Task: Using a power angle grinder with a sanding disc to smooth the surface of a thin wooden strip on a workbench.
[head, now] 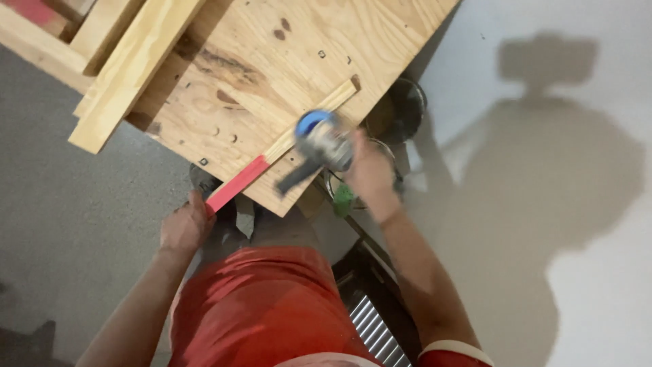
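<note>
The left hand (185,228) grips the red end of a thin wooden stick (278,146). The stick lies flat on the plywood table (272,61). The right hand (370,170) holds a blurry power tool (319,143) with a blue top just above the stick.

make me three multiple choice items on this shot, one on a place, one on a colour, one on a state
1. Where does the wooden strip lie?
A. on the plywood sheet
B. on the floor
C. in a bucket

2. What colour is the strip's near end?
A. green
B. red
C. black

3. What is the right hand doing?
A. hanging empty
B. resting flat on the board
C. gripping a power tool

Key: 1 A, the strip rests across the plywood's corner; 2 B, the end by the left hand is red; 3 C, the right hand's fingers wrap the blurred tool with its blue top.
</note>
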